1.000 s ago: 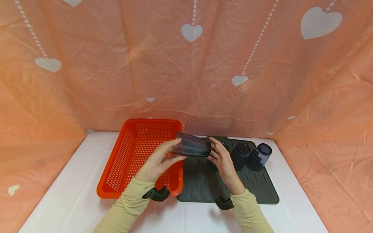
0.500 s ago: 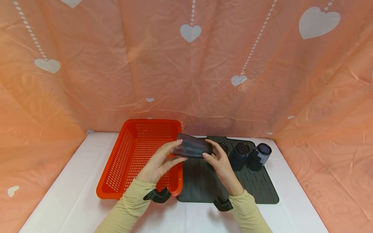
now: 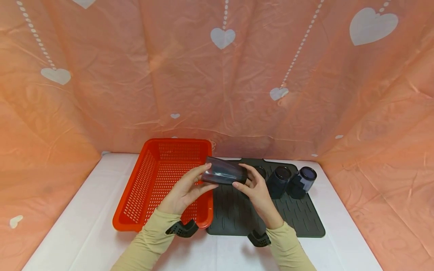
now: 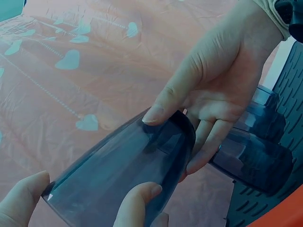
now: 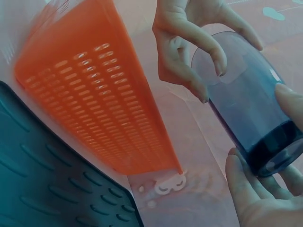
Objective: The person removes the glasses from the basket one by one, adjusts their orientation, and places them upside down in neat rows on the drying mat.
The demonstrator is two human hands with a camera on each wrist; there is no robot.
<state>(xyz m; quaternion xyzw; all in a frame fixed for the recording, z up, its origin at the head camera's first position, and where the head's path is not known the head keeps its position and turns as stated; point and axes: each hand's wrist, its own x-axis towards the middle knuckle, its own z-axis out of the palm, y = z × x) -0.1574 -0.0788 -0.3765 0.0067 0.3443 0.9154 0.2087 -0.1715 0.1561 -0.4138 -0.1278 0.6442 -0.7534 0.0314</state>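
A dark, see-through drinking glass [image 3: 225,171] lies nearly on its side in the air between my hands, over the gap where basket and mat meet. Its wide mouth points left, its thick base right. My left hand [image 3: 184,190] grips it near the mouth, thumb and fingers on opposite sides. Around the base end curls my right hand [image 3: 257,190], with the thumb on the wall, as the left wrist view shows the glass [image 4: 123,165]. In the right wrist view, fingers of the right hand [image 5: 255,198] sit under the base.
An orange-red perforated basket [image 3: 135,199] stands on the left of the white table [image 3: 84,233]. Right of it lies a dark ridged drying mat [image 3: 234,218]. On the mat several dark glasses stand upside down, including one glass [image 3: 278,182] and another glass [image 3: 301,183] at its right.
My right hand, earlier with fingers spread at the base, has closed its thumb and fingers on that end of the glass. The glass has dipped slightly; my left hand keeps its grip.
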